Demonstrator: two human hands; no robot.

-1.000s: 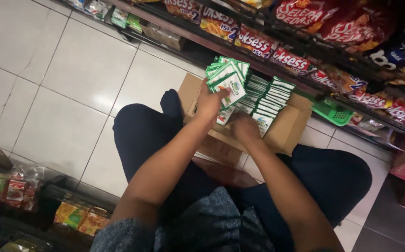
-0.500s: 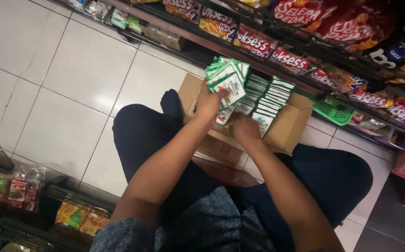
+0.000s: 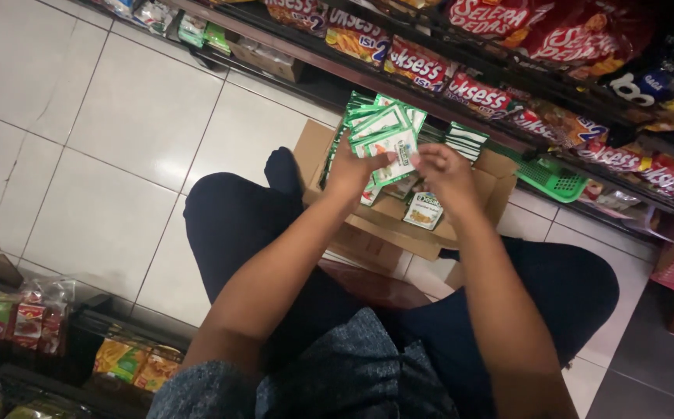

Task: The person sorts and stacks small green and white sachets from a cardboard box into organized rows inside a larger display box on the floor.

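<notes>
Both hands have risen from the cardboard box [image 3: 473, 203] at upper centre. Left hand [image 3: 355, 172] grips a fanned stack of green and white packets [image 3: 386, 133]; right hand [image 3: 444, 175] pinches 1 packet's edge just beside it, above the box.

My left hand [image 3: 350, 172] and right hand [image 3: 447, 175] are bare, without rings, watch or gloves, and both forearms behind them are uncovered to the elbow. Nearer my body I wear a top of mottled blue-grey knit fabric [image 3: 352, 372]. Below the hands, dark navy trousers [image 3: 236, 225] cover both legs, with a dark sock [image 3: 283, 167] just left of my left hand.
</notes>
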